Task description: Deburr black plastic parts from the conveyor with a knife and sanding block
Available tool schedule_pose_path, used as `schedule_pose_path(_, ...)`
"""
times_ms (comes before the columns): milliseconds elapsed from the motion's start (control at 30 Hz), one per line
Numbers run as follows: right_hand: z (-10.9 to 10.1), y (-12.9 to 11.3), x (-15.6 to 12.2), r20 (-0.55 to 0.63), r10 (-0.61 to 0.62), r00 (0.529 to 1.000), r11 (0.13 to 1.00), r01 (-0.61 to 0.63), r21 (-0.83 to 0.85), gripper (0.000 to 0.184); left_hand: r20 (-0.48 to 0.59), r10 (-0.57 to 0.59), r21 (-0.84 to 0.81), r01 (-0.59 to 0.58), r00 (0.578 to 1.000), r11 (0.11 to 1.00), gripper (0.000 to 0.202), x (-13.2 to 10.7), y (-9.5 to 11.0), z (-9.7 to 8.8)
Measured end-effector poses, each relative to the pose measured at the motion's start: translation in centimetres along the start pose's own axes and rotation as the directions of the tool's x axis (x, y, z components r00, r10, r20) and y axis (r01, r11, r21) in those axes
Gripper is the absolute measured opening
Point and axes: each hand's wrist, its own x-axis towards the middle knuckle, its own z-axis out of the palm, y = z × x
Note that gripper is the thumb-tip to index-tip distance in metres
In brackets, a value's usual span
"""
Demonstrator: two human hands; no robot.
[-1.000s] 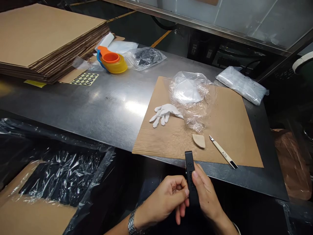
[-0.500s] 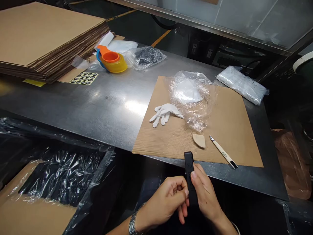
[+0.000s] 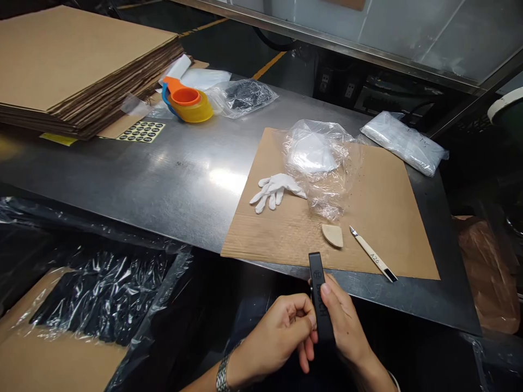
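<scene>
In the head camera's view, a worker's right hand [image 3: 347,324] closes around a long black part [image 3: 317,277], thumb pressed along its lettered face, the other fingers largely hidden behind it. The left hand [image 3: 280,335] curls beside it, thumb and forefinger drawn together at the part's left edge; whether they pinch anything cannot be told. The part stands tilted at the near edge of the steel bench [image 3: 183,179], its lower end beyond the cardboard sheet [image 3: 281,239]. A loosened right grip could drop it past the bench, and bare fingertips might smudge its dark finish. The cream-handled knife [image 3: 372,253] lies near the right hand; a careless sweep of the forearm could knock it off.
</scene>
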Motion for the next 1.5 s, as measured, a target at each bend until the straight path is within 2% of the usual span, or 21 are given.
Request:
schedule_pose_path(300,-0.1,-0.1,0.1,0.010,-0.005,1.000,0.999,0.006,-0.036,0.035,0.015,-0.010,-0.003,0.010,1.000,1.000,0.025,0.1,0.0,-0.2)
schedule_pose_path(500,-0.1,-0.2,0.2,0.003,-0.012,1.000,0.996,0.012,-0.092,0.036,-0.025,0.011,0.037,-0.010,1.000,0.999,0.017,0.2,-0.7,0.0)
schedule_pose_path(600,0.0,0.1,0.2,-0.016,0.005,1.000,0.999,-0.006,-0.045,0.037,-0.022,0.026,0.044,-0.025,0.999,0.999,0.018,0.2,-0.9,0.0)
schedule_pose_path(767,0.3,0.5,0.1,-0.017,0.134,0.991,0.982,-0.130,0.135,0.038,0.014,0.013,0.034,-0.014,1.000,0.999,0.022,0.0,-0.6,-0.1)
schedule_pose_path(867,0.4,0.5,0.0,-0.024,0.160,0.987,0.973,-0.153,0.175,0.038,0.026,0.013,0.057,-0.015,1.000,0.998,0.025,-0.2,-0.6,-0.2)
schedule_pose_path(1267,0.0,-0.1,0.1,-0.026,-0.017,1.000,0.997,0.015,-0.071,0.036,0.057,0.025,0.084,-0.030,0.998,0.996,0.026,-0.3,-1.0,-0.5)
schedule_pose_path(1500,0.1,0.5,0.3,-0.038,-0.021,0.999,0.995,0.017,-0.099,0.036,0.009,0.042,0.150,-0.043,0.999,0.988,0.019,-0.2,-1.2,-0.2)
